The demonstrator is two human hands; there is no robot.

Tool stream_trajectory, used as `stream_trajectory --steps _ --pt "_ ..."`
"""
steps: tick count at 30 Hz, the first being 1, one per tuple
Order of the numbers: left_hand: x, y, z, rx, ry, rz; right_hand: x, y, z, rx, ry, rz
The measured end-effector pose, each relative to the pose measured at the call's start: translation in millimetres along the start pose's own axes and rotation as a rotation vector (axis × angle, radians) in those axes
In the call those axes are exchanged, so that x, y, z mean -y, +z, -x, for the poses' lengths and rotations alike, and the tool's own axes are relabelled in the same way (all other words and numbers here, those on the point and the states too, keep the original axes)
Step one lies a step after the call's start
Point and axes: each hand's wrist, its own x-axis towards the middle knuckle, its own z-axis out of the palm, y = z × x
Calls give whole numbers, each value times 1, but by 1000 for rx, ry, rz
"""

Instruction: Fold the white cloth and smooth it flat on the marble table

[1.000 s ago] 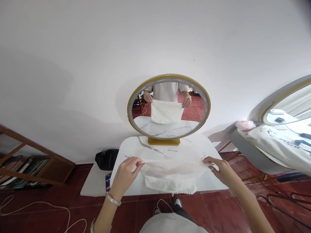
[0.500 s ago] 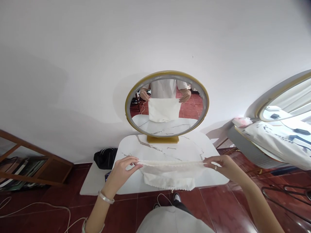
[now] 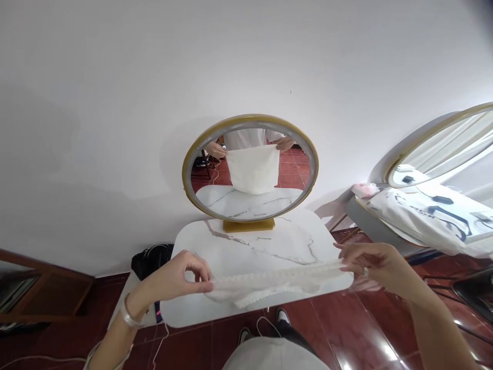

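I hold a white cloth (image 3: pixel 265 282) with a scalloped edge stretched out above the front of a white marble table (image 3: pixel 254 246). My left hand (image 3: pixel 175 280) pinches its left corner and my right hand (image 3: pixel 372 262), which wears a ring, pinches its right corner. The cloth hangs down a little between them. A round gold-framed mirror (image 3: pixel 250 167) stands at the back of the table and reflects the cloth and both hands.
A black bag (image 3: pixel 148 257) lies on the floor left of the table, next to a lower white surface. A wooden shelf (image 3: pixel 42 293) is at the far left. At the right stand a second gold-rimmed mirror (image 3: pixel 435 146) and a printed white bag (image 3: pixel 427 216). The floor is red tile.
Both hands have risen and moved toward me with the cloth, which now hangs shorter and more level. The view has shifted to the right and slightly down.
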Motion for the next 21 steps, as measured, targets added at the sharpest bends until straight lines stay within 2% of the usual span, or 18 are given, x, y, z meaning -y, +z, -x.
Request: stream_trajectory --steps 5,7,9,12,15,18,21 --pt "-24 12 -23 -38 76 -39 -21 -37 12 -11 19 -10" --pt "-29 20 -44 -92 77 -112 -35 -50 1 -10 30 17" --pt "-31 25 -71 -209 72 -220 -49 -62 -17 -39 38 50" --pt "-34 30 -114 -358 90 -334 -66 -78 -47 -179 31 41" --pt "-45 33 -144 -411 125 -330 -79 -97 -62 -353 -24 32" --pt "-60 43 -154 -421 135 -305 -91 -120 -53 -441 -107 90" --pt "-74 62 -147 -392 76 -337 -104 -139 -29 -357 -195 179"
